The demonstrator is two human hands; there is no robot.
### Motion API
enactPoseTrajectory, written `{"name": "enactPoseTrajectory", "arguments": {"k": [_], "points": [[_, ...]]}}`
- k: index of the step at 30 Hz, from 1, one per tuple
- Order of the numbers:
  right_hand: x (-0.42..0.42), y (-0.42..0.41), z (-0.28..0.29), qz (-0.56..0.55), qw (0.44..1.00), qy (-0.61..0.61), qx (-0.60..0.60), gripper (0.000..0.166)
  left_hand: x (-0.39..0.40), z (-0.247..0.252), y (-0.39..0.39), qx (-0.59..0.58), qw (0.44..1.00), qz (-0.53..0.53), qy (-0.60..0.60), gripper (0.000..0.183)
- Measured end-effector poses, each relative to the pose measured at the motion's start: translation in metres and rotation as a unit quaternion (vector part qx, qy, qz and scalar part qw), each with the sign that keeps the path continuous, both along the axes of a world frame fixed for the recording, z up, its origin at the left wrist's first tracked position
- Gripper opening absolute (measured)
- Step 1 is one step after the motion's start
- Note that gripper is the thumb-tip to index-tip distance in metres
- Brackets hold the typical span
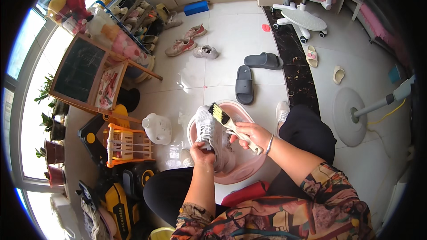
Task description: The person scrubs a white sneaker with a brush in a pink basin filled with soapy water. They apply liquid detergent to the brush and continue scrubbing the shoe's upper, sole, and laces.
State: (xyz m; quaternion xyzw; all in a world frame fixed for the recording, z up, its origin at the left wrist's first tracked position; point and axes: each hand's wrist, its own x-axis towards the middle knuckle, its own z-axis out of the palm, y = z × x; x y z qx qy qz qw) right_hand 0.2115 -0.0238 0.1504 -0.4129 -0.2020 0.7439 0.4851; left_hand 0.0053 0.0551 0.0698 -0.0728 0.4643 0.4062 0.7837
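Note:
My left hand (202,155) grips a light grey lace-up sneaker (204,123) by its heel opening, toe pointing away from me. In my right hand (251,135) is a scrub brush (243,134) with a cream handle and black and yellow bristles. The bristles are close to the right side of the sneaker's toe; whether they touch it I cannot tell. Both hands are over a pink plastic basin (248,173) on the floor between my legs. Another pale shoe (228,160) appears to lie in the basin, partly hidden by the held sneaker and my hand.
Left of the basin stands a translucent plastic jug (157,128), beside an orange toy basket (130,145) and a toy excavator (121,206). Dark grey slides (244,85) lie beyond the basin. A round stand base (348,116) is on the right, a chalkboard easel (80,70) on the left.

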Motion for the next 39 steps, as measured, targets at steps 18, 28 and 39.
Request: {"name": "enactPoseTrajectory", "arguments": {"k": [18,28,39], "points": [[-0.020,-0.055,-0.005,-0.037,0.995,-0.080,-0.045,0.034,0.018,0.028,-0.061,0.068,0.989,-0.099,-0.088,0.036],[-0.061,-0.078,-0.028,0.137,0.583,-0.798,0.062,0.054,0.025,-0.005,-0.069,0.115,0.982,-0.110,0.098,0.030],[-0.072,-0.099,-0.022,0.111,0.678,-0.720,0.103,0.053,-0.002,0.010,-0.057,0.090,0.979,-0.114,-0.142,0.030]]}}
